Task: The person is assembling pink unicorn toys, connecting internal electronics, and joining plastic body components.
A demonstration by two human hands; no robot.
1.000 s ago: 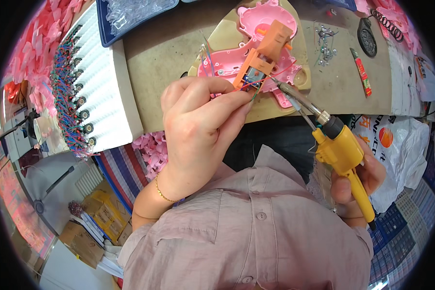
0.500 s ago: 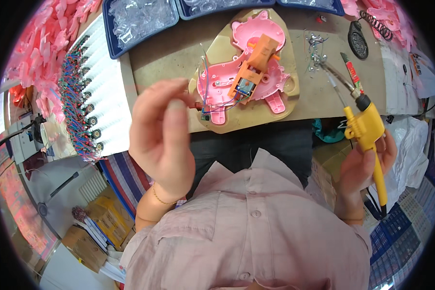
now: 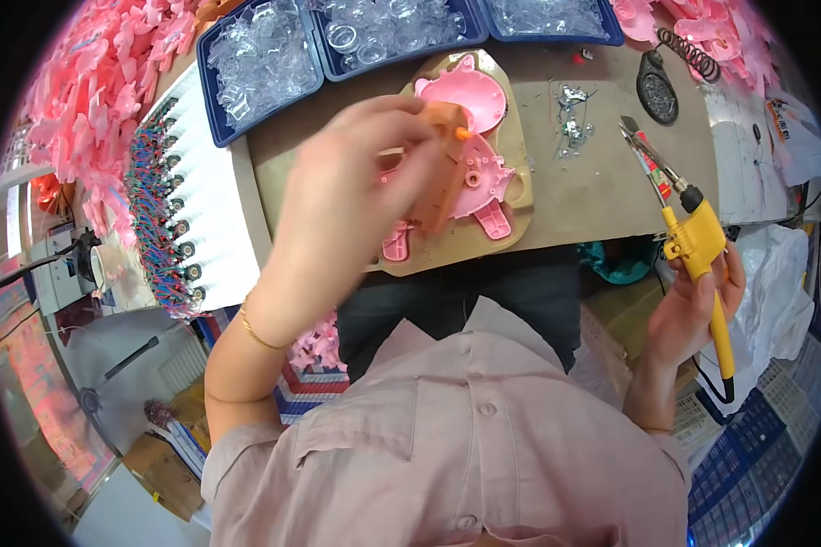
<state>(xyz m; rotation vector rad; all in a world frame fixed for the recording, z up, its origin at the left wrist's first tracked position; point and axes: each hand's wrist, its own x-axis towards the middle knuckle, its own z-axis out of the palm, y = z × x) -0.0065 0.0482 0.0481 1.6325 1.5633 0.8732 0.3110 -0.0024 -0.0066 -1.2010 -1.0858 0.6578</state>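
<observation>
My left hand is closed on an orange plastic housing, blurred by motion, with its fingertips at the top end. Behind the housing lies a pink animal-shaped toy shell, set on a tan moulded holder. My hand covers the shell's left part, and the wires there are hidden. At the right, my right hand grips a yellow soldering gun by its handle. Its metal tip and thin feed tube point up and left over the bench, above a red and green cutter knife.
Blue trays of clear plastic parts line the back. Wired speakers rest along a white sheet at left, near heaped pink parts. Solder scraps and a black iron stand with a coil occupy the right.
My left hand has moved right and farther in, closing on the orange housing, which now looks lifted and turned. The soldering gun's tip has left the solder scraps and sits slightly right.
</observation>
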